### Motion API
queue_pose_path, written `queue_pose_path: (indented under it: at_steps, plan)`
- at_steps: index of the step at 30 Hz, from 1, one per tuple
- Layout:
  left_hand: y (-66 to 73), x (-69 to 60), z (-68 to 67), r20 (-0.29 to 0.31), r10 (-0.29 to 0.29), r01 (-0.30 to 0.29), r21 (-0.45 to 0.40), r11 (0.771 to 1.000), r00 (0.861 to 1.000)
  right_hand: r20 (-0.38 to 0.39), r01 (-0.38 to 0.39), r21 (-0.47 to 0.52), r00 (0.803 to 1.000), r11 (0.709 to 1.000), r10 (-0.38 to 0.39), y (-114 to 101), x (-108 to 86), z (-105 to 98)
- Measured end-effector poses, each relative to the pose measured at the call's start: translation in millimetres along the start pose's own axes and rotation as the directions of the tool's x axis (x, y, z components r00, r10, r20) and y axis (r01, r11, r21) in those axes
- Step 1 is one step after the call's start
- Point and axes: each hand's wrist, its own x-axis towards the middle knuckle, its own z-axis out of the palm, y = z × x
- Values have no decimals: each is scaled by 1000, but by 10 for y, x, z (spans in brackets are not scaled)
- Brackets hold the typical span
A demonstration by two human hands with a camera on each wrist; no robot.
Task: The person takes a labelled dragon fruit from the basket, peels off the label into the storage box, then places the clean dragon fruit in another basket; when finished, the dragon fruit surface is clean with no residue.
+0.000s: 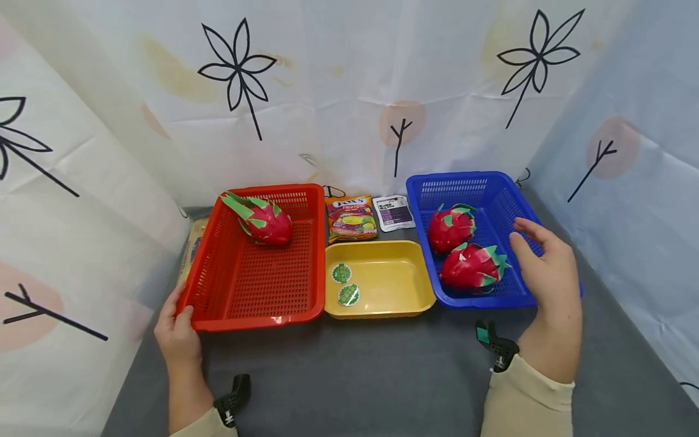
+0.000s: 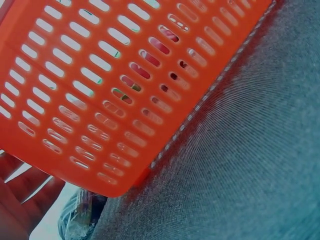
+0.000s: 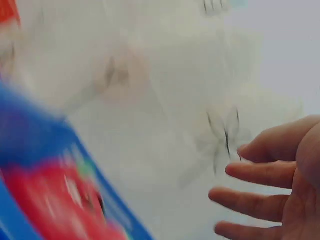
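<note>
My left hand (image 1: 181, 337) is at the front left corner of the red basket (image 1: 256, 317). Its fingers (image 2: 31, 181) lie fairly straight along the outside of the basket's left wall, partly hidden behind the corner. One dragon fruit (image 1: 267, 222) with long green scales lies at the back of that basket. Over the right side of the blue basket (image 1: 510, 285), my right hand (image 1: 548, 267) hovers with fingers apart, holding nothing. Two dragon fruits, a rear one (image 1: 450, 229) and a front one (image 1: 471, 267), lie in the blue basket's left half.
Between the baskets stands a yellow tray (image 1: 388, 279) with two round green stickers (image 1: 348, 295). Behind it lie a Fox's candy bag (image 1: 352, 217) and a white and purple packet (image 1: 394, 212). Patterned white cloth (image 1: 349, 79) encloses the grey table (image 1: 349, 376).
</note>
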Motion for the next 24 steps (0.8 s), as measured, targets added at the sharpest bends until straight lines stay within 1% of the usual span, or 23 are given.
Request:
queue_pose_path:
  at_steps: [3,6,10,12,14,17,18,20,24]
  plan:
    - [10,-24,-1,15,12,-13,28,1000,1000,39,94,89,994,992,-98,-257,-99,157]
    - [16,-35,-3,25,19,-20,44,999,999,70,189,125,978,974,-198,-491,-174,319]
    - [18,-26,-16,23,33,-34,65,997,999,115,292,176,942,940,-314,-782,-194,563]
    - [17,-17,-24,21,27,-28,67,997,999,149,324,203,922,924,-356,-915,-165,690]
    - [23,-11,-28,21,20,-21,81,996,1000,191,340,222,904,914,-382,-1045,-132,809]
    - [40,-14,-31,22,1,-3,87,996,1000,276,349,240,870,906,-408,-1239,-75,972]
    - [39,-16,-31,23,-4,2,90,996,1000,305,355,241,856,903,-418,-1307,-60,1025]
    - [41,-22,-34,24,-14,12,97,995,1000,360,375,244,821,894,-443,-1440,-25,1134]
    - [29,-28,-39,29,-31,28,99,995,999,447,414,277,743,867,-497,-1678,74,1407]
